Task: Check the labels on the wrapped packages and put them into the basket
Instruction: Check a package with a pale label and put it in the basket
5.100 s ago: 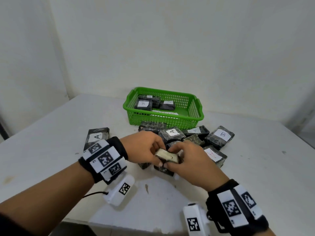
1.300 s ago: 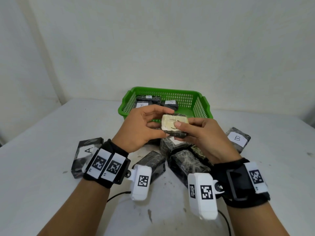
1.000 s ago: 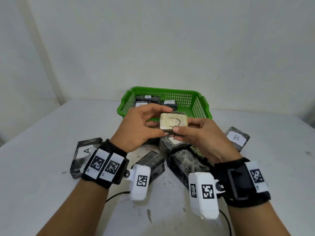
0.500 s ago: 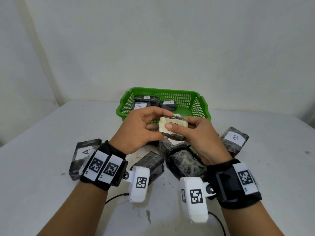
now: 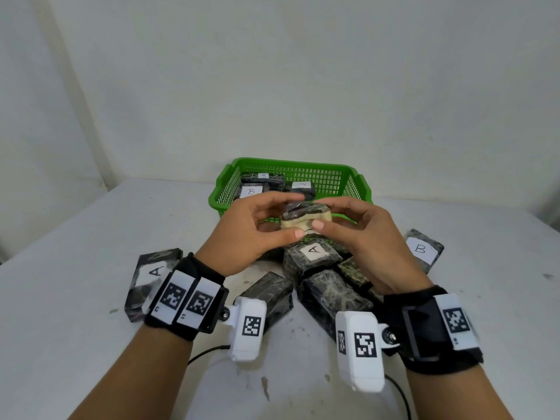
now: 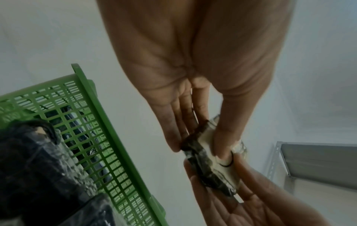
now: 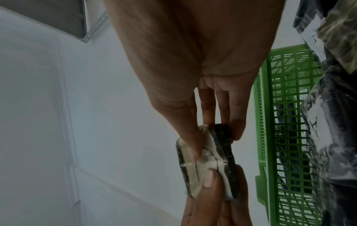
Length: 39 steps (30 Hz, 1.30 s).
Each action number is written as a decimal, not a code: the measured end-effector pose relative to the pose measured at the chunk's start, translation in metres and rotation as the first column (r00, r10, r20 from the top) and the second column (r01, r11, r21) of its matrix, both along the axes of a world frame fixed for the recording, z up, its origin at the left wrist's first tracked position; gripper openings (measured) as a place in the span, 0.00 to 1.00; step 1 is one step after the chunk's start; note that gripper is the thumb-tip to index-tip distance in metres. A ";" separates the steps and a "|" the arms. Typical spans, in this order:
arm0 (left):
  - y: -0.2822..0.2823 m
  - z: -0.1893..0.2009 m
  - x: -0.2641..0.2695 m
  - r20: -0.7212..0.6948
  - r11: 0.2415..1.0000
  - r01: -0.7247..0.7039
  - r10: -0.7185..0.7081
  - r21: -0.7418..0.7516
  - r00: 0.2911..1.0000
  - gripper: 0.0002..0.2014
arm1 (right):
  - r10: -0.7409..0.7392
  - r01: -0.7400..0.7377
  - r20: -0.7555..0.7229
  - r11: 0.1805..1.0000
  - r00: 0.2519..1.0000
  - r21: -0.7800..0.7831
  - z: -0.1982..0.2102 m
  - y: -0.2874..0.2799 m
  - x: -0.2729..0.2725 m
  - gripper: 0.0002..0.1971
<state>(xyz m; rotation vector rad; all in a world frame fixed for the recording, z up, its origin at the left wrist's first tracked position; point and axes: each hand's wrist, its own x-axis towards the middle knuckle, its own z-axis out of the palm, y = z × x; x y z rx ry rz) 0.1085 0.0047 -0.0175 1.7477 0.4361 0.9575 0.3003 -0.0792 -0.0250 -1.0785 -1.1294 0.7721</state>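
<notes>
Both hands hold one small wrapped package in the air, just in front of the green basket. My left hand pinches its left end between thumb and fingers; my right hand pinches its right end. Its cream label faces me, tilted down, with a dark curved mark half hidden by the thumbs. The left wrist view shows the same package pinched from both ends, and so does the right wrist view of the package. Three labelled packages lie in the basket's left half.
Several dark wrapped packages lie heaped on the white table under my hands, one marked A. Another A package lies apart at left, a B package at right. A wall stands close behind the basket.
The package has been lifted from the pile to basket height. Over the last second it tipped forward, so its label now faces more downward, and the hands edged toward the basket.
</notes>
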 end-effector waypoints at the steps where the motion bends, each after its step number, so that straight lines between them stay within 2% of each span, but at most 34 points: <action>1: 0.000 0.000 0.000 0.005 1.000 -0.024 0.024 0.013 1.000 0.24 | 0.015 -0.015 0.016 1.000 1.000 -0.001 0.000 0.000 -0.001 0.21; 4: -0.001 -0.002 0.002 0.021 0.998 -0.047 0.046 0.048 0.999 0.22 | 0.094 -0.103 -0.081 0.989 0.992 -0.108 -0.001 0.001 -0.002 0.30; 5: -0.002 -0.002 0.002 0.025 0.997 -0.043 0.042 0.062 0.999 0.23 | 0.119 -0.137 -0.132 0.981 0.984 -0.141 0.000 0.001 -0.004 0.30; 7: -0.003 -0.002 0.003 0.033 0.996 -0.032 0.029 0.084 0.999 0.23 | 0.134 -0.164 -0.186 0.974 0.973 -0.156 0.001 0.001 -0.008 0.26; 11: -0.003 -0.001 0.003 0.019 0.994 -0.012 0.010 0.105 1.000 0.24 | 0.044 -0.069 -0.170 0.987 0.984 -0.147 -0.003 0.005 -0.013 0.14; 14: -0.005 -0.001 0.003 0.018 0.994 -0.007 0.005 0.112 1.000 0.24 | 0.040 -0.067 -0.175 0.985 0.984 -0.157 -0.003 0.004 -0.012 0.16; 16: -0.003 0.000 0.002 0.037 0.994 -0.019 0.016 0.108 0.999 0.24 | 0.084 -0.118 -0.213 0.982 0.973 -0.150 0.001 0.002 -0.010 0.17; 18: 0.000 0.000 0.000 0.055 0.994 -0.037 0.031 0.105 0.998 0.24 | 0.124 -0.165 -0.260 0.976 0.958 -0.143 0.003 0.000 -0.008 0.15; 23: 0.000 -0.002 0.002 0.051 0.993 -0.042 0.036 0.106 0.998 0.25 | 0.042 -0.071 -0.193 0.987 0.980 -0.144 0.002 0.001 -0.007 0.13; 27: -0.004 -0.003 0.005 0.041 0.996 0.000 -0.004 0.094 0.999 0.23 | 0.037 -0.067 -0.203 0.987 0.979 -0.143 0.003 0.002 -0.014 0.14; 30: -0.006 -0.002 0.006 0.025 0.994 0.001 -0.004 0.105 1.000 0.23 | -0.034 0.014 -0.127 0.988 0.991 -0.151 0.001 0.003 -0.019 0.14; 35: 0.000 -0.002 0.002 0.051 0.990 -0.075 0.069 0.123 0.996 0.23 | 0.023 -0.066 -0.214 0.978 0.977 -0.197 0.004 0.001 -0.015 0.15; 39: 0.002 -0.004 0.003 0.056 0.989 -0.088 0.082 0.117 0.995 0.23 | -0.001 -0.042 -0.202 0.978 0.979 -0.205 0.003 0.000 -0.010 0.12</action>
